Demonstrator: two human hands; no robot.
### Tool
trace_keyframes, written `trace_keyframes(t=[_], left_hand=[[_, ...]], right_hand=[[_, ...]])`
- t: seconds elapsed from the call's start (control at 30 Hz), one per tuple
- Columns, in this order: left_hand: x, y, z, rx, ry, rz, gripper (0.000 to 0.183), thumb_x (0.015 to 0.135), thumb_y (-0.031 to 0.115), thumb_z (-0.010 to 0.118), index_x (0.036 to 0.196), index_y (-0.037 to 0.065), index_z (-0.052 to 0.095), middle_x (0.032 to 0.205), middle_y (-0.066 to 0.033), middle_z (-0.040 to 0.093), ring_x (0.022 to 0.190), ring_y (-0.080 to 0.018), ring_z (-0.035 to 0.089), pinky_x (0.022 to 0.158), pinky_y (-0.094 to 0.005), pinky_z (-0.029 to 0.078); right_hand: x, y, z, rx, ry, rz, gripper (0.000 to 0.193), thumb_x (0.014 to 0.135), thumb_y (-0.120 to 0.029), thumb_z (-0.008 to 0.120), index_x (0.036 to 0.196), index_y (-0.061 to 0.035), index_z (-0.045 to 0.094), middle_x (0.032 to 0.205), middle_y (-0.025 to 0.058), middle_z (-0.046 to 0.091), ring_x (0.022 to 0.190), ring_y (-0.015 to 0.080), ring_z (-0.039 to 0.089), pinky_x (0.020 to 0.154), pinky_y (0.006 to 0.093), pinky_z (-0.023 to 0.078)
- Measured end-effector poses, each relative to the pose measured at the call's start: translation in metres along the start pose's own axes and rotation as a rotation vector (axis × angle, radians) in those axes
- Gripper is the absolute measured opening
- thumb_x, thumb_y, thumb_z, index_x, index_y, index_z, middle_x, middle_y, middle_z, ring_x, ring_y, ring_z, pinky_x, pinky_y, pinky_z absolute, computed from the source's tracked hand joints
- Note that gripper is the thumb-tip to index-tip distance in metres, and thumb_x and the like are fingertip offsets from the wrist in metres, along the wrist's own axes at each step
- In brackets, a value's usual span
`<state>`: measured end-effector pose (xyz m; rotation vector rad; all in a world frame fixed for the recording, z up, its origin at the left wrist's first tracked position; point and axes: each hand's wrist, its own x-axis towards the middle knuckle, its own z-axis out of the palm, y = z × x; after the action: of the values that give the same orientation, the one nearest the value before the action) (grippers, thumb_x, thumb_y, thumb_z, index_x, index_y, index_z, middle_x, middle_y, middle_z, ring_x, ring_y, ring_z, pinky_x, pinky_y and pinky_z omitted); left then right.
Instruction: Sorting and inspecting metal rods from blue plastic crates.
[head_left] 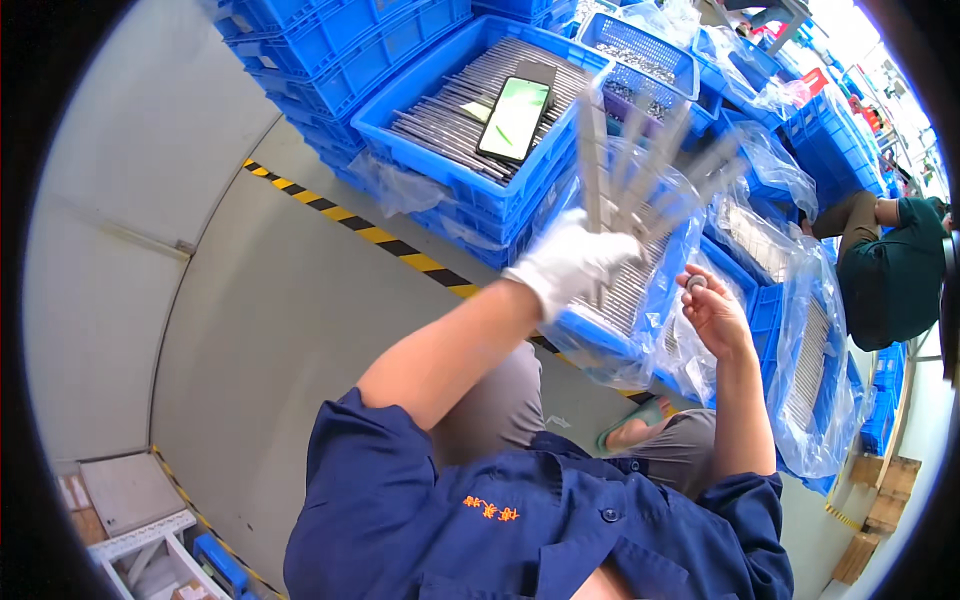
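My left hand (572, 260), in a white glove, is closed around several long metal rods (594, 150) that fan out upward, smeared by motion. Bare and raised to the right of it, my right hand (720, 320) pinches a small round grey metal piece (697, 284) between thumb and fingers. Under the left hand stands a plastic-lined blue crate (590, 335) with more metal rods (622, 300) laid in rows. The lower ends of the held rods are partly hidden by the glove.
A phone (515, 120) lies on rods in a blue crate (450, 165) ahead. Stacked blue crates (320, 70) rise at the far left; a basket (640, 50) of small metal parts stands beyond. A person (895, 265) sits at right. Striped tape (375, 235) crosses the floor.
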<state>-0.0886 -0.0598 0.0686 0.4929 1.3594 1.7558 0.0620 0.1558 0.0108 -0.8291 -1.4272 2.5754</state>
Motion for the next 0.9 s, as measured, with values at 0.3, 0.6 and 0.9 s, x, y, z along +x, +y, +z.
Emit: trace_keyframes(t=[0.3,0.6,0.9], left_hand=[[-0.005,-0.047,0.077,0.193,-0.168,-0.154,0.02,0.065,0.022,0.063,0.074,0.005,0.058,0.057,-0.0006,0.048,0.053,-0.0096,0.044,0.048,-0.0247,0.036],[0.021,-0.062,0.091,0.301,-0.359,-0.163,0.025,0.066,0.02,0.06,0.084,0.003,0.059,0.067,-0.0033,0.055,0.063,-0.012,0.049,0.058,-0.0265,0.041],[0.029,-0.065,0.093,0.225,-0.304,-0.228,0.026,0.061,0.02,0.061,0.076,0.0,0.058,0.063,-0.0088,0.055,0.06,-0.0169,0.05,0.055,-0.0304,0.041]], right_hand=[[-0.052,-0.031,-0.057,0.424,-0.184,-0.483,0.035,0.088,-0.009,0.04,0.121,0.0007,0.036,0.117,0.0151,0.047,0.109,0.0232,0.047,0.094,0.0341,0.038],[-0.065,-0.032,-0.099,0.35,-0.11,-0.554,0.037,0.089,-0.009,0.04,0.123,0.0012,0.034,0.118,0.019,0.044,0.11,0.0226,0.046,0.092,0.034,0.039],[-0.06,-0.039,-0.092,0.129,-0.091,-0.569,0.034,0.09,-0.012,0.038,0.122,0.0004,0.037,0.119,0.0191,0.045,0.109,0.0252,0.047,0.092,0.033,0.039]])
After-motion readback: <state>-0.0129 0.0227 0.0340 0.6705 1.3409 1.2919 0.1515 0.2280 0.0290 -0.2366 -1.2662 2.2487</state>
